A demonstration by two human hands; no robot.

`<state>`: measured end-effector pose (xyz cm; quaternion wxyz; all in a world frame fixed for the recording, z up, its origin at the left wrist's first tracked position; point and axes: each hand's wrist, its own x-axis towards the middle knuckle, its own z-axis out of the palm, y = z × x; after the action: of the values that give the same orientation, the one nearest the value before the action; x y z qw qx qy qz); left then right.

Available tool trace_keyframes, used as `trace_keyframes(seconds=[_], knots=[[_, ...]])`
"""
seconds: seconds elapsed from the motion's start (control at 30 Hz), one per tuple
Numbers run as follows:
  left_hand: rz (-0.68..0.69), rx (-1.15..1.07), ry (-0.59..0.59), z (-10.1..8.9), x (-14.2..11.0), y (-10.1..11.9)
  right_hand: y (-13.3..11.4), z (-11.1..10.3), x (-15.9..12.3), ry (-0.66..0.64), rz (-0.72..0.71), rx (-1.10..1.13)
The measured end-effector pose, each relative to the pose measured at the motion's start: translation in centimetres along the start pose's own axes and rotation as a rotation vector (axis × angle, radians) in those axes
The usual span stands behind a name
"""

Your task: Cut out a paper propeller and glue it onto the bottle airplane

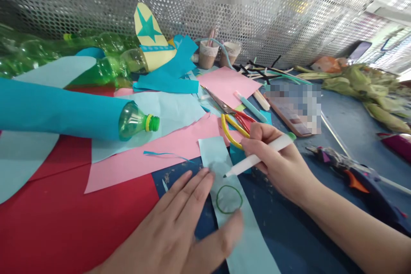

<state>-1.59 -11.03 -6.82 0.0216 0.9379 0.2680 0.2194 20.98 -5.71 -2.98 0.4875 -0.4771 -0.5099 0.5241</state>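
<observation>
My right hand (278, 163) is closed around a white marker (257, 158) with a green end, its tip hovering just above a light blue paper strip (237, 218). A green circle (229, 199) is drawn on that strip. My left hand (180, 231) lies flat and open, fingers and thumb pressing the strip down on the dark blue table on either side of the circle. Red and yellow handled scissors (234, 122) lie just behind my right hand.
A green bottle wrapped in teal paper (64, 113) lies at left over red (64, 214), pink (154, 154) and light blue sheets. More bottles, a star-marked fin (149, 34), two cups (208, 53), a phone (293, 109) and a glue gun (346, 171) surround the spot. A perforated metal wall stands behind.
</observation>
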Motion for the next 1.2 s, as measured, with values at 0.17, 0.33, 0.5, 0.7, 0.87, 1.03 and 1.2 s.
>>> trace_keyframes(seconds=[0.17, 0.33, 0.5, 0.7, 0.87, 1.03, 1.2], knots=[[-0.03, -0.034, -0.09, -1.2, 0.5, -0.1, -0.4, 0.2, 0.0, -0.08, 0.004, -0.126], [-0.029, 0.005, -0.096, -1.2, 0.8, -0.1, -0.5, 0.4, 0.1, -0.143, 0.033, -0.129], [-0.194, 0.067, -0.025, 0.5, 0.2, 0.1, -0.5, 0.5, 0.0, -0.194, 0.063, -0.109], [-0.181, 0.104, -0.037, 0.7, 0.2, 0.4, -0.5, 0.4, -0.1, -0.197, 0.076, -0.115], [-0.286, 0.064, 0.009, 0.8, 0.5, 0.7, -0.5, 0.4, -0.2, -0.204, 0.097, -0.119], [-0.253, 0.102, 0.022, 1.0, 0.6, 0.7, -0.6, 0.7, 0.0, -0.196, 0.085, -0.127], [-0.277, 0.107, 0.018, 1.0, 0.6, 0.7, -0.5, 0.9, 0.0, -0.188, 0.069, -0.105]])
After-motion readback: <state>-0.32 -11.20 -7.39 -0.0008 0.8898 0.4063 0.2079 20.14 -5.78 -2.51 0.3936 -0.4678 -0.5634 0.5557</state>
